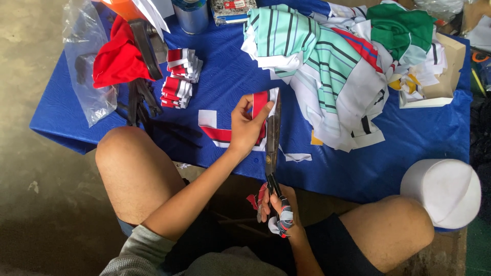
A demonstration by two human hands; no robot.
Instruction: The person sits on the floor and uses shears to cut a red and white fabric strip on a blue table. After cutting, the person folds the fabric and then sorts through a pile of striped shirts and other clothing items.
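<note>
My left hand (246, 125) holds a red and white striped fabric piece (262, 102) up over the blue table (230, 76). My right hand (279, 212), its fingers wrapped in cloth tape, grips the handles of long dark scissors (272, 138). The blades point away from me and run along the right edge of the fabric piece. A white and red fabric strip (212, 128) lies flat on the table under my left hand.
Two stacks of cut red-white pieces (180, 76) sit at the left, beside red cloth (117, 56) and a plastic bag (84, 66). A heap of striped green, white and red fabric (337, 66) fills the right. A white round object (445, 191) stands by my right knee.
</note>
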